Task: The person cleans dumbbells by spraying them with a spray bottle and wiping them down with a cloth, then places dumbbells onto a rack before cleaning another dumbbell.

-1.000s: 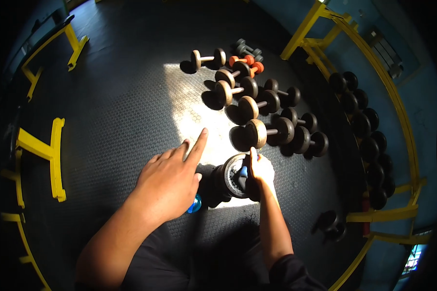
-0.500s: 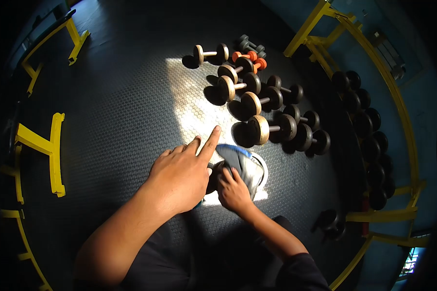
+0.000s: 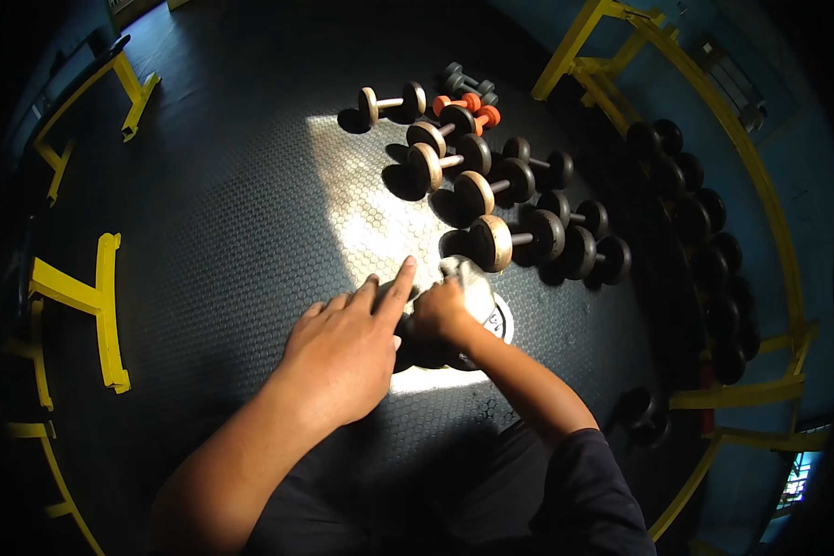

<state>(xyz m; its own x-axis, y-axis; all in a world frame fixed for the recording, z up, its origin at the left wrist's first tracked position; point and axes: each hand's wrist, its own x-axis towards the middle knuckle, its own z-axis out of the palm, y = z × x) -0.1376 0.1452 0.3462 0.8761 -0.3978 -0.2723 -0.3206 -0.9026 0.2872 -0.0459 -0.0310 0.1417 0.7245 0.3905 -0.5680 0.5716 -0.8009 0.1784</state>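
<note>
My left hand (image 3: 350, 343) lies over the near side of a dark dumbbell, its fingers spread and the index stretched forward. Whether its palm touches the dumbbell is hidden. Bunched in my right hand (image 3: 442, 310) is a cloth (image 3: 473, 285), bright in the sunlight and partly smeared by motion. The cloth is against the dumbbell (image 3: 503, 322), whose right end shows a pale round face with dark marks. Both hands cover most of this dumbbell, which is on the black textured floor (image 3: 241, 241).
Just ahead, several dumbbells stand in rows, the closest with a worn pale end (image 3: 491, 244). Small orange dumbbells (image 3: 463, 103) are farther back. On the right, a yellow rack (image 3: 777, 222) stands by more dark dumbbells (image 3: 709, 269). Yellow metal frames (image 3: 109, 310) stand left.
My right hand has moved slightly up and closed around the cloth, which is now bunched and turned over. More of the dumbbell's pale face shows. My left hand stays nearly in place.
</note>
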